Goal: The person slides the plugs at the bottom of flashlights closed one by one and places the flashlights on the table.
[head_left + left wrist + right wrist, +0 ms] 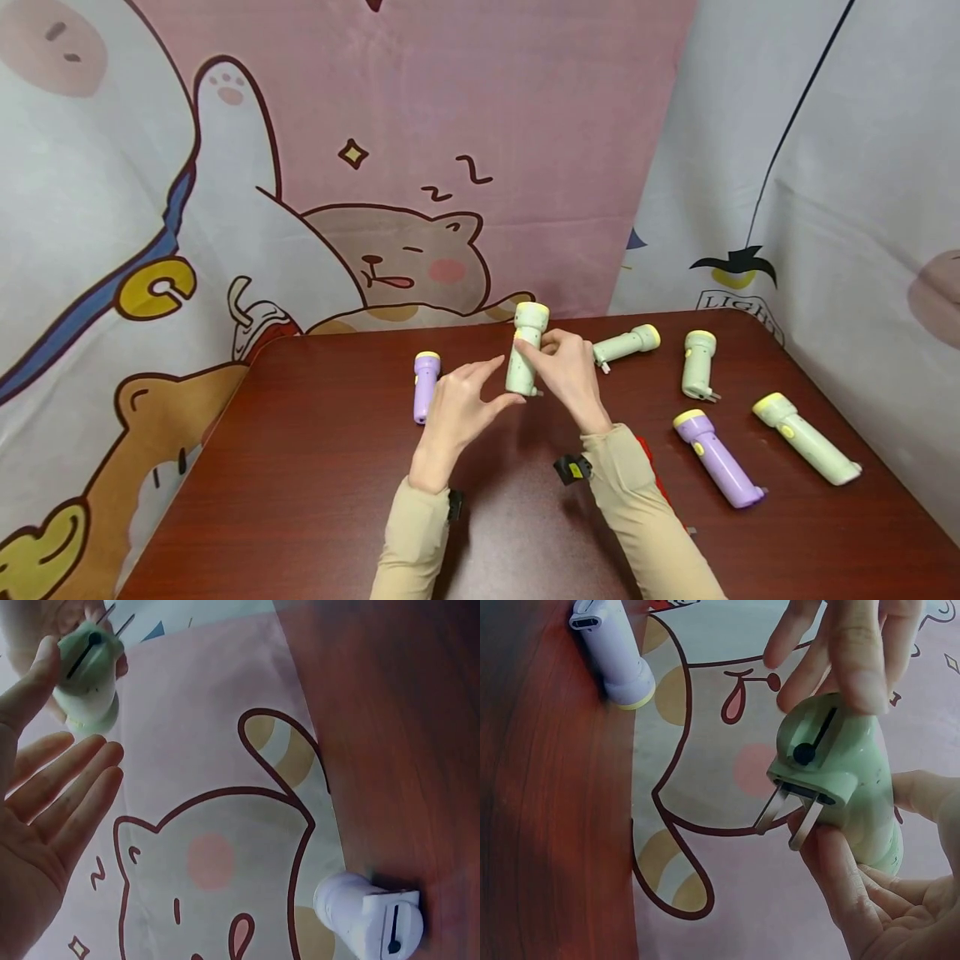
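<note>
A pale green flashlight with a yellow rim is held up above the back of the table by my right hand, thumb on one side and fingers on the other. Its base, seen in the right wrist view, has two metal plug prongs folded out and a dark slot. My left hand is just left of the flashlight, fingers extended and thumb apart, holding nothing. In the left wrist view a gap shows between the left fingers and the flashlight. Behind the left hand stands a purple flashlight.
To the right lie a green flashlight, another green one with prongs out, a purple one and a third green one. Something red is partly hidden by the right sleeve. Printed cloth hangs behind the brown table.
</note>
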Available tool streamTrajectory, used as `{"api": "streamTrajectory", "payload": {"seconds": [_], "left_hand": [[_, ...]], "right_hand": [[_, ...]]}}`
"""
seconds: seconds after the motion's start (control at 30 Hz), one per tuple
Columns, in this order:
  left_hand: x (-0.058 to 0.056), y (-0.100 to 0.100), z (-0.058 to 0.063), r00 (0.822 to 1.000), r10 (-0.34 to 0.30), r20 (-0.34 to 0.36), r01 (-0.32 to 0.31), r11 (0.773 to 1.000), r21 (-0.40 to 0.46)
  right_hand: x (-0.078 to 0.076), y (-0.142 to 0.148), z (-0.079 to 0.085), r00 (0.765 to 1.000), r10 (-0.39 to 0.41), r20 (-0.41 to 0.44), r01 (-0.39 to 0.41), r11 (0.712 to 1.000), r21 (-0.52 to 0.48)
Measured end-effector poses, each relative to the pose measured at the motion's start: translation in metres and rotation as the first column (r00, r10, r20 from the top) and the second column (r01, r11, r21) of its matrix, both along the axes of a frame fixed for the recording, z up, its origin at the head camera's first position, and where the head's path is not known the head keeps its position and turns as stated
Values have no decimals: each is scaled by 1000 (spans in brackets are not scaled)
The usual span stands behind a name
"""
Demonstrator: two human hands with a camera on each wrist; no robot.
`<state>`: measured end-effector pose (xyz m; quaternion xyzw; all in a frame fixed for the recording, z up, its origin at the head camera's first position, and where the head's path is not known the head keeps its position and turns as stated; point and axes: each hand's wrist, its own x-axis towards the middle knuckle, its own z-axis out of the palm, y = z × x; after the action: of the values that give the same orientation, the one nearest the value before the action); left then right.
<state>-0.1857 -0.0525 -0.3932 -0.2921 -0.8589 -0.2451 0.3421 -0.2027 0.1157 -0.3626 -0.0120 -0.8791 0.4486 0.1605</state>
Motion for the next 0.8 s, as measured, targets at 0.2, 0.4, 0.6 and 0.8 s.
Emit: {"api": "streamTrajectory", "payload": {"seconds": [0.2, 0.4, 0.6, 0.8], "left_hand": [[2, 7, -2, 999, -29, -37, 28, 999, -27], [2, 11, -5, 997, -19, -75, 18, 1000, -22], [2, 12, -7, 996, -5, -92, 2, 999, -32], [1, 12, -8, 995, -10, -97, 6, 999, -40]], "right_hand": [[1, -1, 2, 1000, -2, 9, 2, 1000, -11], [1, -1, 3, 1000, -1, -5, 1, 1000, -15], [1, -2, 2, 1000, -6, -10, 6, 1000, -11], [1, -2, 2, 1000, -6, 5, 6, 1000, -10]]}}
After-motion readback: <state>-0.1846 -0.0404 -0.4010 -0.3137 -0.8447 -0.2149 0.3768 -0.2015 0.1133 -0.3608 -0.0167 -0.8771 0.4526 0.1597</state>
